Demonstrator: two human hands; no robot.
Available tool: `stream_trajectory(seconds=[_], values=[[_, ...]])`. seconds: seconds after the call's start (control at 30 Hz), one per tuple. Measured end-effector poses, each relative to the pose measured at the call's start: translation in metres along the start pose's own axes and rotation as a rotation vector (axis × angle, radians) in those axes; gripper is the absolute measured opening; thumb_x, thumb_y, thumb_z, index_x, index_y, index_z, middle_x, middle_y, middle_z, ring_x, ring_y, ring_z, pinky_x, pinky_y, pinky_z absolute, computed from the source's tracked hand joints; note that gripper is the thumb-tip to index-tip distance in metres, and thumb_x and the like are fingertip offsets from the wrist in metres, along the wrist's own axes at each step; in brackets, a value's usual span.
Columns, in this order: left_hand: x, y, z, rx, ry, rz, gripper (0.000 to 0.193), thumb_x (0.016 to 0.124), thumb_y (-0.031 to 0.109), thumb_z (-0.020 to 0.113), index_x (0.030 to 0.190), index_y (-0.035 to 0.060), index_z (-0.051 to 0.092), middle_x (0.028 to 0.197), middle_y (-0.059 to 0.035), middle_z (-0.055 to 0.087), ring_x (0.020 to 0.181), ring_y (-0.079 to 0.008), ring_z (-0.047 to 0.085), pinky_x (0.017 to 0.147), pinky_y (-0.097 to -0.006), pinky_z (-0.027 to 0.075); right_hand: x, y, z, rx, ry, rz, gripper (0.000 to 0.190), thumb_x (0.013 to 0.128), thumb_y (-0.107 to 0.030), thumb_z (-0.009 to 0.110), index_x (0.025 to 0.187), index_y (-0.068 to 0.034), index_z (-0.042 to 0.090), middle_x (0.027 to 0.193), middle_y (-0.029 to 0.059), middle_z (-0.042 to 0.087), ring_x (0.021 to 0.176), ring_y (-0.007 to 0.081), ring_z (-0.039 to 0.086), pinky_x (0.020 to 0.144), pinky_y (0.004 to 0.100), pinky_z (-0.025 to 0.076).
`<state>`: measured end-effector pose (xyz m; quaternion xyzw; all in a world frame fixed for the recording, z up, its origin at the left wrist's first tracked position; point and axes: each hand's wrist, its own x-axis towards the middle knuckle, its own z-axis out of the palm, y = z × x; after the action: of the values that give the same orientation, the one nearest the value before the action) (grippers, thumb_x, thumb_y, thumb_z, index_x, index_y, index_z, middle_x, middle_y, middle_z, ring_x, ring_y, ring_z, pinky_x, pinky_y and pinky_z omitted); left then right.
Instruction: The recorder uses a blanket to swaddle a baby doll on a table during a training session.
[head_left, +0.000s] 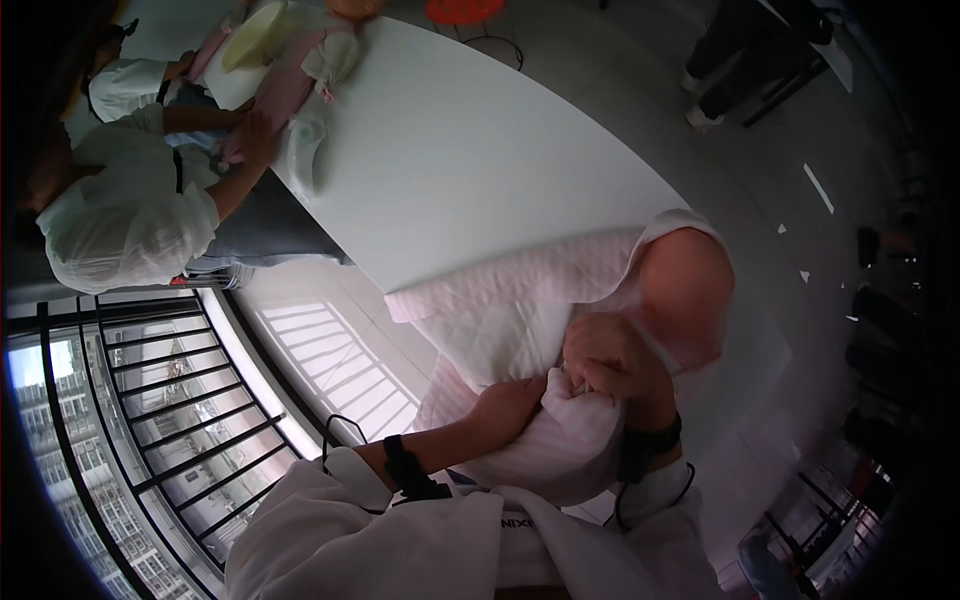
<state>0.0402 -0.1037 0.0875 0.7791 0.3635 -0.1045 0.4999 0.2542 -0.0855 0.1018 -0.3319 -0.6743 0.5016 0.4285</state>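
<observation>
A pale pink-and-white quilted blanket (510, 337) lies over the near corner of the white table and hangs over its edge towards me. The smooth head of a baby doll (686, 289) shows at the blanket's right end, its body hidden by the cloth. My right hand (607, 356) is bent over a gathered fold and grips it near the middle of the bundle. My left hand (506, 409) rests against the blanket just left of that fold, its fingertips partly hidden, so its grip is unclear.
The white table (480, 150) stretches away from me. At its far left, co-workers handle a pink bundle (281, 97) beside a yellowish basin (255, 37). A barred window (195, 405) stands left, a red stool (465, 9) beyond the table, and another person's legs (720, 67) upper right.
</observation>
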Motion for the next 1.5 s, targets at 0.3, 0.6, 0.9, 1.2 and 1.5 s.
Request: stream_trajectory(seconds=[0.3, 0.6, 0.9, 1.2, 1.5], values=[[-0.013, -0.005, -0.016, -0.214, -0.316, -0.098, 0.038, 0.096, 0.029, 0.034, 0.118, 0.0058, 0.055, 0.117, -0.0163, 0.056, 0.105, -0.031, 0.055, 0.091, -0.0379, 0.043, 0.006, -0.003, 0.001, 0.085, 0.044, 0.012, 0.015, 0.066, -0.01, 0.048, 0.053, -0.004, 0.05, 0.055, 0.0069, 0.053, 0.052, 0.0242, 0.052, 0.056, 0.0338, 0.04], [-0.016, -0.04, -0.027, -1.017, -0.494, -0.314, 0.067, 0.094, 0.052, 0.034, 0.141, 0.0034, 0.03, 0.136, -0.0131, 0.043, 0.129, -0.0215, 0.037, 0.105, -0.0339, 0.031, 0.033, 0.033, 0.034, -0.74, 0.119, 0.398, 0.026, 0.078, -0.021, 0.057, 0.058, -0.004, 0.059, 0.061, 0.0115, 0.06, 0.063, 0.0315, 0.057, 0.063, 0.0414, 0.046], [-0.008, -0.035, -0.012, -0.868, -0.302, -0.146, 0.07, 0.083, 0.03, 0.065, 0.138, 0.0018, 0.032, 0.129, -0.013, 0.049, 0.12, -0.0213, 0.046, 0.101, -0.0312, 0.035, 0.006, -0.042, 0.037, -0.35, 0.599, 0.125, 0.014, 0.085, -0.003, 0.056, 0.096, -0.003, 0.065, 0.093, 0.0097, 0.063, 0.085, 0.0259, 0.06, 0.078, 0.0354, 0.048], [-0.007, -0.081, -0.031, -0.718, -0.002, 0.073, 0.057, 0.082, 0.009, 0.066, 0.132, 0.0047, 0.04, 0.124, -0.0105, 0.051, 0.118, -0.0201, 0.048, 0.098, -0.0339, 0.042, -0.006, -0.041, 0.126, -1.034, 0.17, 0.339, 0.043, 0.085, -0.026, 0.058, 0.125, -0.012, 0.053, 0.137, 0.0093, 0.044, 0.129, 0.0283, 0.037, 0.105, 0.0533, 0.025], [-0.022, -0.127, -0.111, 0.322, 0.512, 0.083, 0.028, 0.081, 0.018, 0.065, 0.099, 0.006, 0.048, 0.1, -0.0178, 0.06, 0.1, -0.0337, 0.056, 0.082, -0.0431, 0.046, 0.0, -0.031, 0.132, -1.154, 0.137, 0.372, 0.05, 0.081, -0.029, 0.063, 0.128, -0.018, 0.051, 0.139, 0.0071, 0.041, 0.131, 0.0274, 0.035, 0.106, 0.0541, 0.024]])
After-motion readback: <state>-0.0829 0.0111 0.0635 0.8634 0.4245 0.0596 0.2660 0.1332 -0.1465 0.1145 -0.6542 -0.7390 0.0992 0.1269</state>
